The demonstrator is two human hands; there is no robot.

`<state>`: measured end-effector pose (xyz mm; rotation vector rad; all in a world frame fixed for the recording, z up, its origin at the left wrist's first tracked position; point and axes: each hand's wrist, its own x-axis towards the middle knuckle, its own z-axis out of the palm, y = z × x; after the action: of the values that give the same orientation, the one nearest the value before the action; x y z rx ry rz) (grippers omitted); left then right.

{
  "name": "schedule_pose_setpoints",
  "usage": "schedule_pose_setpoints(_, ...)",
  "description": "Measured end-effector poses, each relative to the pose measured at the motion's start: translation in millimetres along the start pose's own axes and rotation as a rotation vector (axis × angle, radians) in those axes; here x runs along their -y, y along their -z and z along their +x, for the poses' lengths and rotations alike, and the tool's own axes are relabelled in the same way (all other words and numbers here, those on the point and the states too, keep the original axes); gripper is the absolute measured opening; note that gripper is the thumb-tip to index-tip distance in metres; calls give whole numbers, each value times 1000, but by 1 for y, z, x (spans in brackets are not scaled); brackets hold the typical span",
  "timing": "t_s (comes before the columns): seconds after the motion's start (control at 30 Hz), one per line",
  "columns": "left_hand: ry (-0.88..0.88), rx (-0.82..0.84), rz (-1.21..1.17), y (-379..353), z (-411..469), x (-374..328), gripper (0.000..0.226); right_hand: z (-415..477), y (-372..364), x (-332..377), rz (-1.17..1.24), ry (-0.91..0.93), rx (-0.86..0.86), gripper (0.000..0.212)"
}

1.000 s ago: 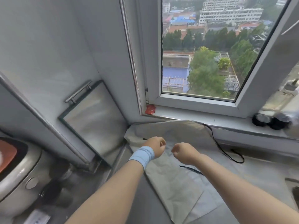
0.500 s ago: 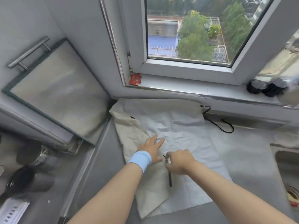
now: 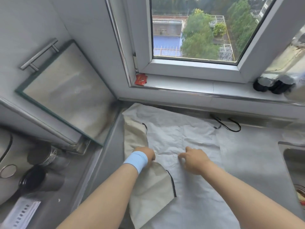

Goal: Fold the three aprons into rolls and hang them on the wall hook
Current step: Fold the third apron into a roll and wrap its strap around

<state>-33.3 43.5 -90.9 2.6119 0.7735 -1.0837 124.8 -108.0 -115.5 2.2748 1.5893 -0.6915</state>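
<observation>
Apron (image 3: 181, 138) flat; L hand (image 3: 146, 155) curled, gripping its folded edge; R hand (image 3: 194, 160) atop it, grip unclear

**Apron (image 3: 189, 134) flat on counter (image 3: 255, 154) under window**

Pale cloth spread below the sill (image 3: 189, 86), beige black-edged flap folded over its left side. Left hand (image 3: 146, 155), blue wristband (image 3: 136, 160) at the wrist, gripping fabric at the flap's narrow middle. Right hand (image 3: 194, 160) near it on the white face, fingers bent; pinch unclear. Black strap (image 3: 231, 125) looped at the far right corner. Red packet (image 3: 140, 79) on the sill.
</observation>
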Motion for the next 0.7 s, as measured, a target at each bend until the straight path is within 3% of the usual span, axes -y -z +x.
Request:
schedule_pose_setpoints(0.13,61,-26,-150,20,-20,12,27,6,23,-7,-128,-26,-3,30)
schedule_pose_setpoints(0.27,263,-64,-153,38,-44,35,27,17,26,-1,68,1,-60,43)
schedule_pose_setpoints(0.33,401,25,-100,36,-61,50,30,20,24,9,78,56,-1,51)
schedule_pose_setpoints(0.5,561,325,63,53,-102,68,35,26,22,25,123,147,24,40)
schedule_pose_setpoints(0.57,579,293,40,70,-104,69,37,30,30,24,111,141,-8,46)
schedule_pose_setpoints(0.7,432,-50,-66,97,-88,58,41,46,59,18,203,104,-74,55)
